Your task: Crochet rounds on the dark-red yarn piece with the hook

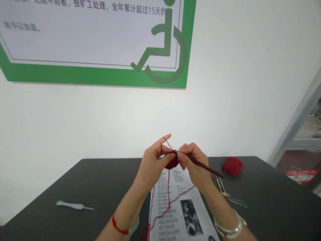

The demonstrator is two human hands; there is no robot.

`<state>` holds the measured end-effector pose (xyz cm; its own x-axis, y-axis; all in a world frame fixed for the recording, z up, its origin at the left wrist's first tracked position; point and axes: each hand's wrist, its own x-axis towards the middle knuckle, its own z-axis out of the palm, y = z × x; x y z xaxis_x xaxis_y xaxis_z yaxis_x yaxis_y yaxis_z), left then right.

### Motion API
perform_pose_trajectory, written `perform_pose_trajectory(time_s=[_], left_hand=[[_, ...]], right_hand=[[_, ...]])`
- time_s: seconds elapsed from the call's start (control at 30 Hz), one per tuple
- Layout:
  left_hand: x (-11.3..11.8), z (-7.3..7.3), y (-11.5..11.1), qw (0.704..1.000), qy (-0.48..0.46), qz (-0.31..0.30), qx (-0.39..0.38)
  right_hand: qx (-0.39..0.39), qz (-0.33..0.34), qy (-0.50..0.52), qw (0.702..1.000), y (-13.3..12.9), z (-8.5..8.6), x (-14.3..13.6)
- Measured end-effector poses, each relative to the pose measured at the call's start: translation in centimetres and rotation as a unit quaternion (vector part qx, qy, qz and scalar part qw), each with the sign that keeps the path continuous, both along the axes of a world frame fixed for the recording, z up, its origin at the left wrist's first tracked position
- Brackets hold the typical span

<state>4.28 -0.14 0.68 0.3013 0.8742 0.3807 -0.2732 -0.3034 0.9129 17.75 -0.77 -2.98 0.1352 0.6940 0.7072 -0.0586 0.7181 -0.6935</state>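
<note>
A small dark red crochet piece point(172, 162) is pinched between the thumb and fingers of my left hand point(155, 160). Red yarn loops round that hand's raised index finger and runs down to the piece. My right hand point(195, 162) grips a crochet hook with a dark reddish handle point(208, 168), its tip at the top edge of the piece. Both hands nearly touch there. Red yarn point(169, 187) hangs from the piece over a printed pattern sheet point(185, 194) lying below my hands.
A red yarn ball point(233, 166) lies on the black table point(112, 187) at the right, near a small metal tool point(221, 186) with a blue and pink cord. A pale-handled hook point(72, 205) rests at left. Behind are a wall sign point(100, 77) and a shelf at right.
</note>
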Motion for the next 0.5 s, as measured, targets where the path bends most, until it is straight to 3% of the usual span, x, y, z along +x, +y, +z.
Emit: perform_pose_trajectory(time_s=[0.1, 0.2, 0.3, 0.4, 0.5], left_hand=[[0.3, -0.2, -0.1, 0.999, -0.022, -0.025, -0.039], [0.2, -0.4, 0.3, 0.99, -0.075, -0.066, -0.099], [-0.2, -0.3, 0.7, 0.983, -0.096, -0.095, -0.124], [-0.5, -0.2, 0.9, 0.988, -0.084, -0.084, -0.096], [-0.5, -0.2, 0.6, 0.994, -0.054, -0.072, -0.06]], right_hand=[[0.097, -0.127, -0.124, 0.979, 0.5, -0.9, 0.0], [0.145, -0.152, -0.112, 0.971, 0.7, -1.2, -0.2], [0.071, 0.006, 0.013, 0.997, 0.6, -0.5, -0.4], [-0.008, 0.181, 0.116, 0.977, 0.5, 0.5, -0.3], [-0.019, 0.222, 0.138, 0.965, 0.4, 0.8, -0.2]])
